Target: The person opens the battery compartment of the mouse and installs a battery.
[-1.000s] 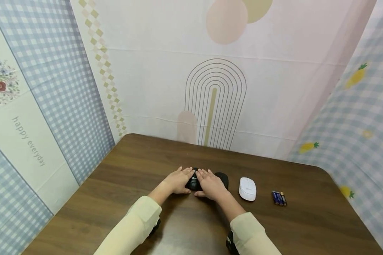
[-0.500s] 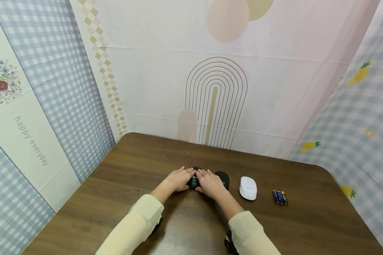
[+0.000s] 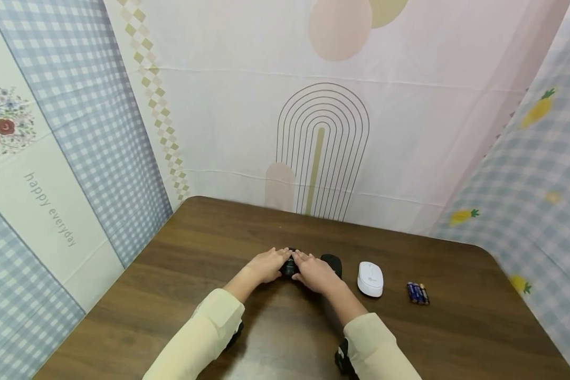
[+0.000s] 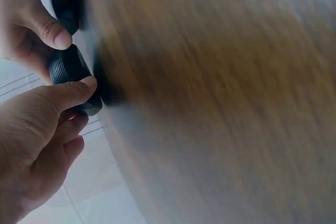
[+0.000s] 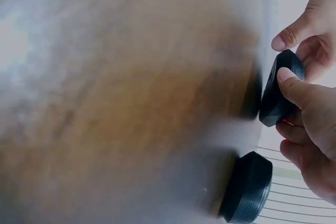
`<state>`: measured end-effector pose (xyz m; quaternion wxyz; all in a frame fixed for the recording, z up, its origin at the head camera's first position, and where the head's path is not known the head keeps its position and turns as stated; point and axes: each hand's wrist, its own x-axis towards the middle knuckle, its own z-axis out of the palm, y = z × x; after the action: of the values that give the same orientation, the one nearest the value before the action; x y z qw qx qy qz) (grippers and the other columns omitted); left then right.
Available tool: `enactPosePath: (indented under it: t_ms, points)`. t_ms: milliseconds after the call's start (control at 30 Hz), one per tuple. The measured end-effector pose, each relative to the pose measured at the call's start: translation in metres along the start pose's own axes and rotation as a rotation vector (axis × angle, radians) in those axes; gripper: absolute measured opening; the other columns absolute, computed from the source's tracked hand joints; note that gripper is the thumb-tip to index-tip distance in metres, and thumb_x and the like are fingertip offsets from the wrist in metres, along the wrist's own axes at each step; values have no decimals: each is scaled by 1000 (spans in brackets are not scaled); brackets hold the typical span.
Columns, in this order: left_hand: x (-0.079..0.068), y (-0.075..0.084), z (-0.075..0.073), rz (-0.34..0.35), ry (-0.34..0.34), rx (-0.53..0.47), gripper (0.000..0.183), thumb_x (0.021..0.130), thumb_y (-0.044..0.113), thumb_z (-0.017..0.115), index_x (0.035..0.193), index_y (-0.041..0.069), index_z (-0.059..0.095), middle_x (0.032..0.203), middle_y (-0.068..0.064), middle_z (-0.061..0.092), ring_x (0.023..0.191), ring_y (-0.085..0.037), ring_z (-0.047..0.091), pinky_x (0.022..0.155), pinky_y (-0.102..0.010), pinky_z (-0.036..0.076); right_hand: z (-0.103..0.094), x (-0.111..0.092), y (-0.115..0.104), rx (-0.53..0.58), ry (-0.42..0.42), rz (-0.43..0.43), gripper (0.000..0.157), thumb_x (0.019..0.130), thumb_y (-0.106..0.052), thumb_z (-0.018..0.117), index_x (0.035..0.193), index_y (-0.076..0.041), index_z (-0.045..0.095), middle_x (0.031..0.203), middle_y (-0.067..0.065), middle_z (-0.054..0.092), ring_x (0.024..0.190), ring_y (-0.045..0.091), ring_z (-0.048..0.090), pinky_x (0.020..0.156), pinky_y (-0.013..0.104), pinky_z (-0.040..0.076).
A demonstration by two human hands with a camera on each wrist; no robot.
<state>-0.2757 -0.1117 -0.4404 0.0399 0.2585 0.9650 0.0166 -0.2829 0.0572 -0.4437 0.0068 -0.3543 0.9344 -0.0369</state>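
Observation:
Between my two hands is a black computer mouse (image 3: 290, 268), partly hidden by the fingers in the head view. My left hand (image 3: 267, 265) grips its left side, fingers over the top and thumb against the ribbed edge, as the left wrist view shows on the mouse (image 4: 71, 69). From the other side my right hand (image 3: 315, 273) holds it too, its thumb on the mouse (image 5: 278, 90) in the right wrist view. The mouse is tilted there, close to the wooden table (image 3: 209, 232). A second black mouse (image 3: 333, 263) lies just right of my right hand.
A white mouse (image 3: 370, 279) lies farther right on the table. Several small batteries (image 3: 418, 293) sit side by side beyond it. A patterned cloth (image 3: 228, 132) hangs behind the table's far edge.
Both thumbs have drawn in from beside the black mouse to its near sides. The hands have otherwise stayed in place, and the head view has shifted slightly.

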Motion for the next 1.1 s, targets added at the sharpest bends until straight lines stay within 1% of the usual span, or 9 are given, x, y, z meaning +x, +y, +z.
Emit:
enactPosePath:
  t_ms: [200,367,500,600,700,833,900,1000,1100]
  points:
    - [-3,-1,0,16,15,-63,56,89,13,61,139,0,38,142,-14,38,131,-23,34,109,-38,26,-3,-1,2,69,-20,-17,55,93,-28,55,137,1,41,140,17,40,123,36,42,100,48,38]
    - [-8,-2,-3,51,84,-115,51,90,12,60,136,-3,41,138,-15,43,128,-23,38,108,-40,27,-10,-5,4,149,57,-68,48,94,-22,55,134,2,45,134,17,47,121,31,46,99,45,39]
    - [-14,-2,-6,59,137,-195,46,92,12,57,134,-1,43,135,-13,47,123,-25,44,106,-40,30,-17,-8,4,206,129,-97,39,94,-18,54,130,-2,50,127,14,54,112,29,54,91,40,47]
    - [-17,-2,-9,68,161,-235,41,94,12,55,132,1,45,130,-11,51,117,-25,50,102,-38,37,-22,-11,3,255,149,-94,36,95,-17,53,128,-3,52,124,12,56,108,26,57,87,38,49]
    - [-22,-1,-13,87,168,-285,37,94,12,53,130,1,47,125,-11,55,112,-23,54,95,-37,44,-25,-13,2,295,141,-77,35,95,-17,53,127,-4,53,122,11,58,108,25,57,87,37,49]
    - [-28,1,-16,125,189,-374,30,95,11,51,124,3,51,116,-7,59,99,-17,58,83,-32,49,-29,-20,2,373,144,-61,34,95,-18,53,125,-4,55,119,11,60,105,23,58,84,36,50]
    - [-30,2,-17,138,209,-429,27,95,10,51,122,3,53,112,-7,60,96,-15,57,81,-31,49,-31,-23,2,418,162,-66,32,95,-18,52,123,-3,57,116,11,61,103,22,59,83,36,51]
    - [-34,6,-21,151,247,-510,26,95,9,50,120,0,53,111,-10,61,97,-17,58,81,-32,50,-34,-28,2,490,198,-78,30,95,-17,51,121,-3,59,112,11,63,99,20,61,80,36,52]
    - [-38,11,-25,156,298,-581,26,96,8,50,118,-3,55,110,-13,62,99,-19,59,83,-33,50,-37,-33,1,553,237,-56,29,96,-17,50,120,-4,61,110,11,64,98,21,62,80,38,52]
